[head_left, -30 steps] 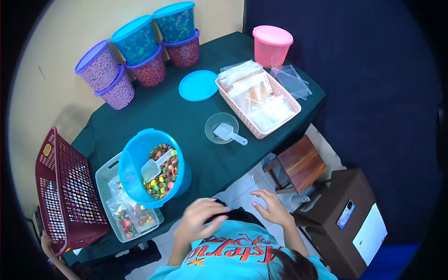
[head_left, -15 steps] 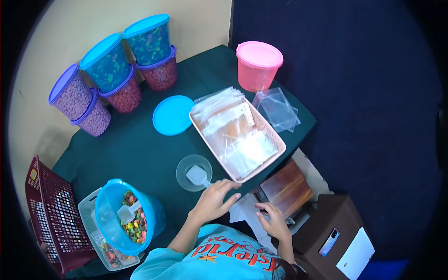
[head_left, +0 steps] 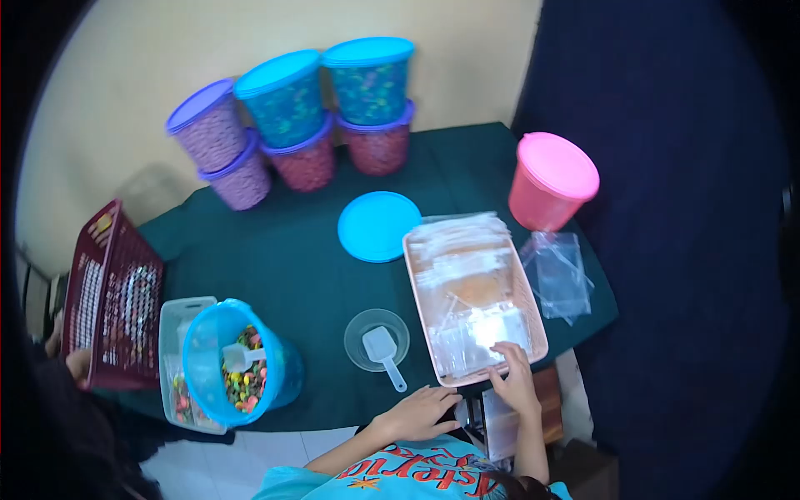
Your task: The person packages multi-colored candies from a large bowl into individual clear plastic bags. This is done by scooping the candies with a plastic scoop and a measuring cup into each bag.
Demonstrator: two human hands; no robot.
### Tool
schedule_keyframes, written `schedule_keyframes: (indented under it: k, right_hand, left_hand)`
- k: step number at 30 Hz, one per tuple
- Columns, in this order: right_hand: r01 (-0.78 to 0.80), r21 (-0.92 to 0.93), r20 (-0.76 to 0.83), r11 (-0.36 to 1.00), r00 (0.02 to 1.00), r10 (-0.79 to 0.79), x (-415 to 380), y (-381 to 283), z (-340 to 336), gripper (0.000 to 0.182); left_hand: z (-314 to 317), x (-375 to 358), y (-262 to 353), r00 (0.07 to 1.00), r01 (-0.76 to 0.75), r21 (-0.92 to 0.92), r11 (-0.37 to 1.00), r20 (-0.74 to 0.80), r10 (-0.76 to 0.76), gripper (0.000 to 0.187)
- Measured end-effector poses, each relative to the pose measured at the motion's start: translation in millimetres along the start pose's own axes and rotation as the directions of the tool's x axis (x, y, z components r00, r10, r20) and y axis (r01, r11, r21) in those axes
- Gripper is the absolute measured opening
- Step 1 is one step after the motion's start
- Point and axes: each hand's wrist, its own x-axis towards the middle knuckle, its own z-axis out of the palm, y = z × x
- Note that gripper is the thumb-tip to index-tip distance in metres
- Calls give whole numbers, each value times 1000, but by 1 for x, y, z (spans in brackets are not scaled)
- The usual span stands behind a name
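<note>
My right hand (head_left: pixel 515 383) reaches over the near end of a pink plastic basket (head_left: pixel 537 323), its fingers apart and on or just above the clear plastic bags (head_left: pixel 475 337) inside. Nothing shows in its grasp. My left hand (head_left: pixel 422 414) lies at the table's front edge, fingers stretched out, holding nothing. Beyond it, a white scoop (head_left: pixel 380 343) rests in a clear round bowl (head_left: pixel 354 354), handle over the rim. To the left, a blue tub (head_left: pixel 287 379) contains colourful candy-like pieces (head_left: pixel 244 387) and another white scoop (head_left: pixel 240 358).
A co-worker's hand (head_left: pixel 78 363) touches a maroon basket (head_left: pixel 104 333) at far left. Behind stand stacked, filled tubs (head_left: pixel 287 104). A blue lid (head_left: pixel 379 225) lies mid-table. On the right are a pink lidded tub (head_left: pixel 546 192) and loose clear bags (head_left: pixel 562 275).
The view has shifted and turned. My right hand has moved from beside the table onto the basket of bags. My left hand has moved away from the scoop. A co-worker's hand now shows at left.
</note>
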Motion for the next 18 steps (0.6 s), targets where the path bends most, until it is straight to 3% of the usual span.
schedule_keyframes:
  k: [3,4,5,7,9,12,13,15,16,18]
  right_hand:
    - [76,-190,161,979,986,-45,35,36,3,60]
    - [100,-299,234,949,972,-29,44,45,5,70]
    - [140,-292,252,946,965,-65,51,49,5,70]
    - [169,-418,420,892,907,25,61,58,5,83]
    - [282,-354,443,892,890,-106,64,69,5,80]
    - [294,-268,358,918,914,-189,70,69,-3,68]
    - [302,-251,320,920,923,-215,71,71,-3,73]
    - [270,-258,294,928,937,-190,73,64,-8,56]
    - [285,-268,296,920,933,-203,78,72,-11,56]
    - [516,-260,249,816,853,-459,88,89,-8,27]
  left_hand:
    - [19,4,5,995,101,121,988,-6,-101,55]
    - [17,6,12,988,150,111,982,27,-153,56]
    - [18,7,16,985,175,109,979,-9,-175,56]
    - [25,5,22,975,211,44,977,-83,-207,56]
    - [28,2,26,954,263,9,965,-151,-258,55]
    - [43,-4,26,888,300,-137,944,-322,-329,53]
    - [50,-9,26,863,327,-141,934,-358,-356,53]
    - [60,-13,29,826,316,-163,935,-437,-355,53]
    - [60,-16,36,810,367,-203,908,-411,-419,51]
    - [65,-21,46,784,355,-258,899,-442,-436,51]
